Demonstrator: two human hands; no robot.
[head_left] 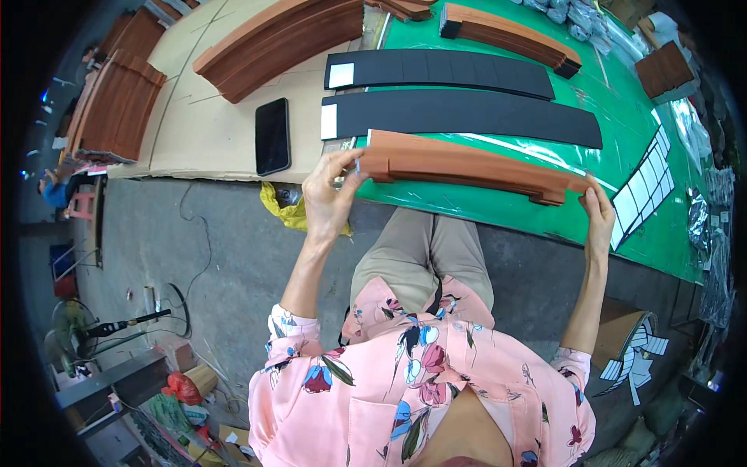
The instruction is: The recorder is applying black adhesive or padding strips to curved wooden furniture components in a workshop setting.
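A long reddish-brown wooden-looking slat with a stepped notch near each end stretches between my hands at the table's front edge. My left hand pinches its left end between thumb and fingers. At the other end, my right hand grips the tip the same way. Just beyond lie two flat black strips, the nearer black strip and the farther black strip, each with a white patch at its left end. A black phone rests left of my left hand.
Stacked brown slats lie at the far left, far right and left edge. The table has a green covering and cardboard. A sheet of white labels is at right. A yellow bag sits below.
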